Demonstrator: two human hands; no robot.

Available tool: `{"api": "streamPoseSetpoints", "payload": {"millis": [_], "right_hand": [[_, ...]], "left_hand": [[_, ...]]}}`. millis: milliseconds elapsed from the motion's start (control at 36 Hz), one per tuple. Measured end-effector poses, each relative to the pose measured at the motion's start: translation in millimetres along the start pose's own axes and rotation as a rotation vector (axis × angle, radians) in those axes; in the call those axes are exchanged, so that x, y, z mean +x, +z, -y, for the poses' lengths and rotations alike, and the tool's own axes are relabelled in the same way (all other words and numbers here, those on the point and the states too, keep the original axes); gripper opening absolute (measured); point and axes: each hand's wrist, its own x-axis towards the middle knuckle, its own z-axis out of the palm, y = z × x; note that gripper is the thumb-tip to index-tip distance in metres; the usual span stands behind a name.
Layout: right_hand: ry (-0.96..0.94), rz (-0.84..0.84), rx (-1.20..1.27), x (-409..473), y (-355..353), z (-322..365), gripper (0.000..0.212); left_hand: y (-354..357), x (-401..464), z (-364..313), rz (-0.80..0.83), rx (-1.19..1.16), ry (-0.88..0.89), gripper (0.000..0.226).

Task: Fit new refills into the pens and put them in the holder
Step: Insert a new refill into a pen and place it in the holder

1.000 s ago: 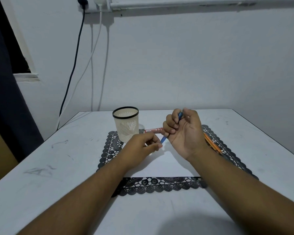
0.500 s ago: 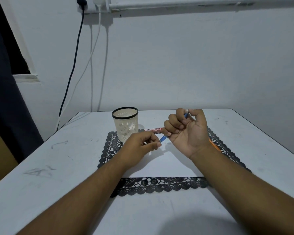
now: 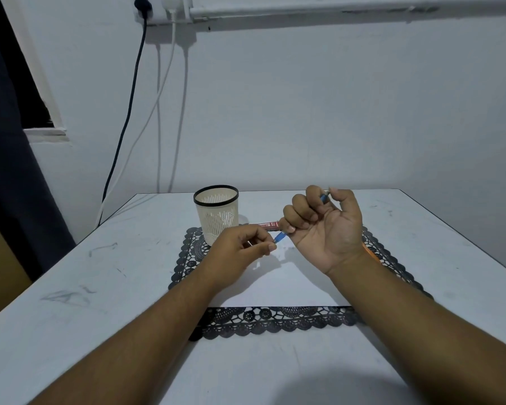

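Note:
My right hand (image 3: 322, 229) is turned palm up and grips a blue pen (image 3: 280, 237); its lower tip pokes out below my fingers and its top end shows by my thumb. My left hand (image 3: 240, 252) has thumb and forefinger pinched together right at the pen's lower tip; what they hold is too small to make out. The cream mesh pen holder (image 3: 216, 213) with a black rim stands at the mat's far left corner, left of both hands. A red refill packet (image 3: 270, 225) lies behind my hands. Orange pens (image 3: 371, 252) lie under my right wrist.
A black lace mat (image 3: 275, 321) with a white sheet (image 3: 289, 285) on it covers the middle of the white table (image 3: 100, 287). Cables hang down the wall at the back left. A dark curtain is at the far left.
My right hand has drifted right and turned a little, so the pen's top end now shows beside the thumb. My left hand has stayed at the pen's tip.

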Motion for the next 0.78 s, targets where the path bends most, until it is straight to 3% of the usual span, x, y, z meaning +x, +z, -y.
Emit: {"api": "streamPoseSetpoints", "payload": {"millis": [556, 778], "right_hand": [[0.044, 0.018, -0.012, 0.2, -2.6, 0.1, 0.032], [0.034, -0.145, -0.038, 3.8, 0.2, -2.3, 0.033]], "left_hand": [[1.1, -1.2, -2.4, -0.003, 0.002, -0.026, 0.022], [-0.2, -0.8, -4.5, -0.089, 0.120, -0.034, 0.016]]}}
